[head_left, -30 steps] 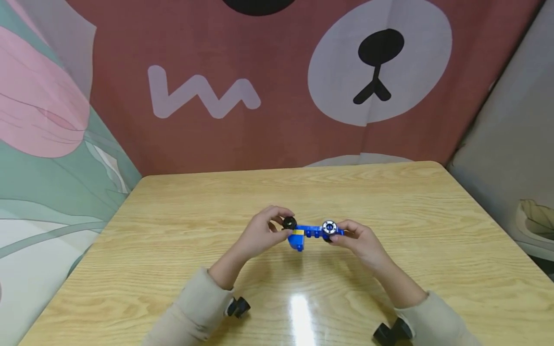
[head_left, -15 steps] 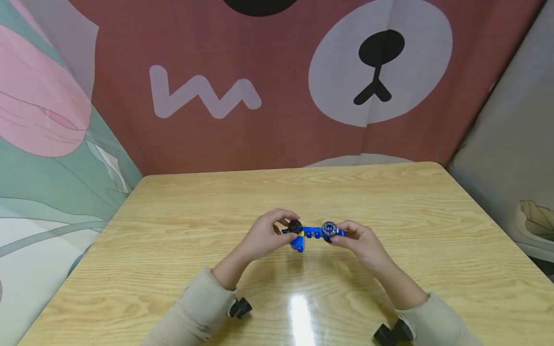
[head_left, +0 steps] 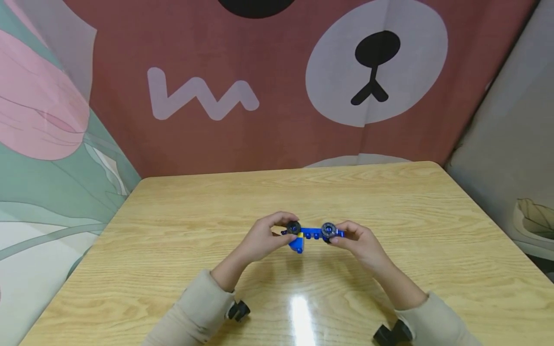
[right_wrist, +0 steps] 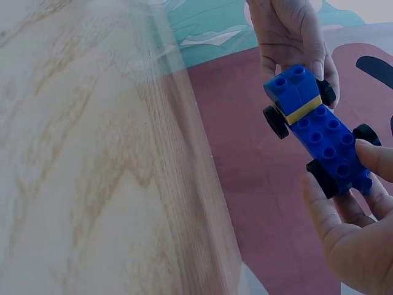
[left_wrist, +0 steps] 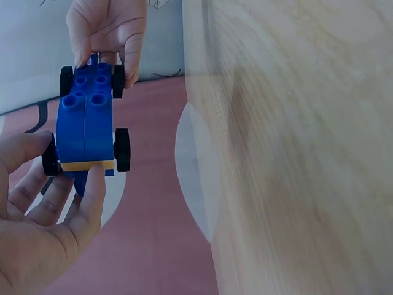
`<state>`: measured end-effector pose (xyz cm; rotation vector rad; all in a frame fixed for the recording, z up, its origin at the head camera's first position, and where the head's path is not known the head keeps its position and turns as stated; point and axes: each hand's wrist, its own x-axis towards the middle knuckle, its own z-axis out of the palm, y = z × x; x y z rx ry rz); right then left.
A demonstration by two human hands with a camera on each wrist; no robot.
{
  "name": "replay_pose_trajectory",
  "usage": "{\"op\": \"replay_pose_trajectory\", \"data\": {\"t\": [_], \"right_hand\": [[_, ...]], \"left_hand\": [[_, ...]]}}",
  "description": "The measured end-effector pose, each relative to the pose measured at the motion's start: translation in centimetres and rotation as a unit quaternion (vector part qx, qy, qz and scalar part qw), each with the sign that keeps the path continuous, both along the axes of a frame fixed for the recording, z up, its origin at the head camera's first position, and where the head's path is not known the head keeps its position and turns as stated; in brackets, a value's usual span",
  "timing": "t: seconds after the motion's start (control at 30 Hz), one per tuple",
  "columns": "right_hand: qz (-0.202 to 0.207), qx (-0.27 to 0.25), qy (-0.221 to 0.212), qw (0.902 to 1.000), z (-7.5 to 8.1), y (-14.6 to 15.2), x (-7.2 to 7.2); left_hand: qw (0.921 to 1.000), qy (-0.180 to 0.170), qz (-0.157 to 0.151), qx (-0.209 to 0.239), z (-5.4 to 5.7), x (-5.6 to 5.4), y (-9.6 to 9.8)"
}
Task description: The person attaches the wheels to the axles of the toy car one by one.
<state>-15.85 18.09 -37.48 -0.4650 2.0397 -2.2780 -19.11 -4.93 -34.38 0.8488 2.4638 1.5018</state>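
Between both hands a blue toy car [head_left: 309,232] of building blocks is held above the table, on its side in the head view. It has black wheels [left_wrist: 123,150], rows of round studs and a thin yellow plate [right_wrist: 303,110] beside a curved blue block [left_wrist: 85,134]. My left hand [head_left: 265,237] grips the end with the curved block, its thumb and fingers about a wheel and the yellow plate. At the other end, my right hand [head_left: 359,241] pinches the car by its wheels, near a small blue hitch [right_wrist: 362,184].
Beneath the hands lies a wood-grain table [head_left: 195,206], with a bright light reflection near its front. Behind it hangs a red-brown cloth [head_left: 277,134] with a cartoon bear face. Small black devices [head_left: 239,310] are worn at both sleeve cuffs.
The left hand has shifted slightly right and down at its end of the toy car, and the wheel there now sits a little farther right. The right hand stays nearly still.
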Motion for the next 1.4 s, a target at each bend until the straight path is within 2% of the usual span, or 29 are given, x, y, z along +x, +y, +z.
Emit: {"op": "replay_pose_trajectory", "data": {"t": [0.13, 0.3, 0.33, 0.43, 0.53, 0.57, 0.7, 1.0, 1.13, 1.33, 1.4], "right_hand": [[0.001, -0.005, 0.003, 1.0, -0.2, 0.0, 0.0], [0.007, -0.003, 0.019, 0.9998, -0.8, 0.2, -0.2], [0.02, -0.018, 0.033, 0.9991, -1.7, 0.4, -0.8], [0.022, -0.019, 0.04, 0.9988, -2.0, 0.5, -0.9], [0.023, -0.018, 0.037, 0.9989, -1.8, 0.5, -0.8], [0.012, -0.004, 0.022, 0.9997, -0.9, 0.3, -0.2], [0.016, -0.002, 0.003, 0.9999, -0.2, 0.2, 0.1], [0.046, 0.008, -0.028, 0.9985, 0.5, 0.4, 0.0], [0.063, 0.03, -0.042, 0.9967, 0.9, 0.3, -0.1], [0.064, 0.09, -0.07, 0.9915, 1.7, -0.3, -0.4], [0.063, 0.108, -0.08, 0.9889, 1.9, -0.5, -0.4]], "left_hand": [[1.0, 0.003, -0.001, 0.0, -0.2, 0.0, 0.0], [0.9999, -0.01, 0.002, 0.005, -0.4, 0.0, 0.0], [0.9999, -0.015, 0.004, 0.007, -0.4, 0.0, 0.0], [0.9995, -0.025, 0.012, 0.015, -0.5, 0.0, 0.1], [0.9988, -0.039, 0.015, 0.027, -0.6, 0.0, 0.1], [0.9983, -0.047, 0.014, 0.032, -0.6, 0.0, 0.1], [0.9962, -0.07, 0.006, 0.053, -0.9, 0.0, 0.0], [0.9962, -0.065, 0.011, 0.057, -1.2, -0.1, -0.2], [0.9969, -0.055, 0.016, 0.054, -0.7, 0.1, -0.2], [0.9969, -0.048, -0.001, 0.062, 1.0, 1.2, 0.1], [0.9969, -0.05, -0.005, 0.062, 1.1, 1.4, 0.1]]}}
